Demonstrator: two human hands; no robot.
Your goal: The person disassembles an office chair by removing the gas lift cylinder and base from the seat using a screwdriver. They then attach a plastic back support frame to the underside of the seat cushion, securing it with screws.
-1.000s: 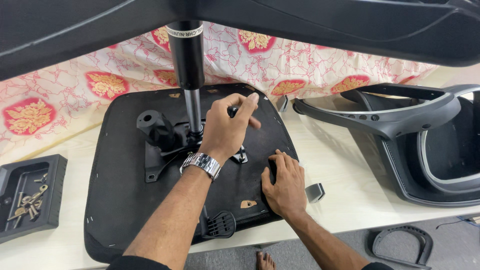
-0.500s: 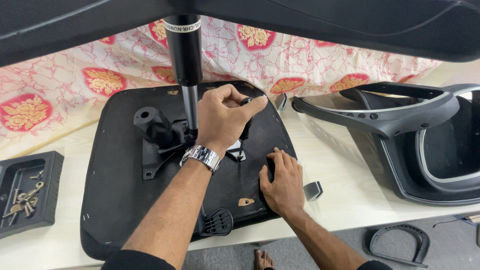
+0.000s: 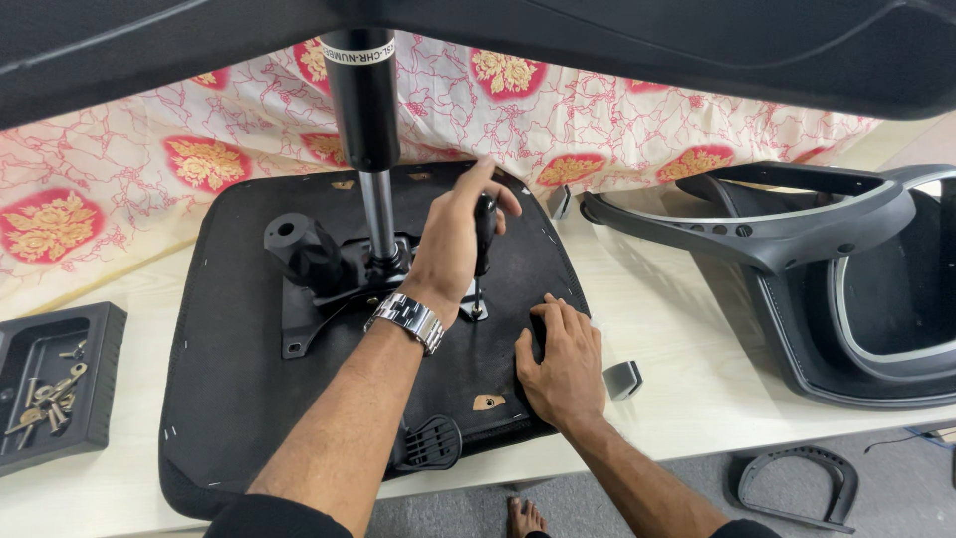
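An upturned black office chair seat lies on the table with its metal mechanism and upright gas cylinder attached. My left hand, with a steel watch on the wrist, grips the black handle of a screwdriver held upright. Its tip rests on the mechanism plate near a screw. My right hand lies flat on the seat's near right part, fingers together, pressing down.
A black tray with several screws and bolts sits at the left. A black chair back frame lies at the right. A small grey piece lies by the seat edge. A patterned cloth covers the far side. On the floor lies an armrest part.
My left hand has turned and lifted slightly around the screwdriver handle. The right hand stays pressed on the seat. The view has shifted a little.
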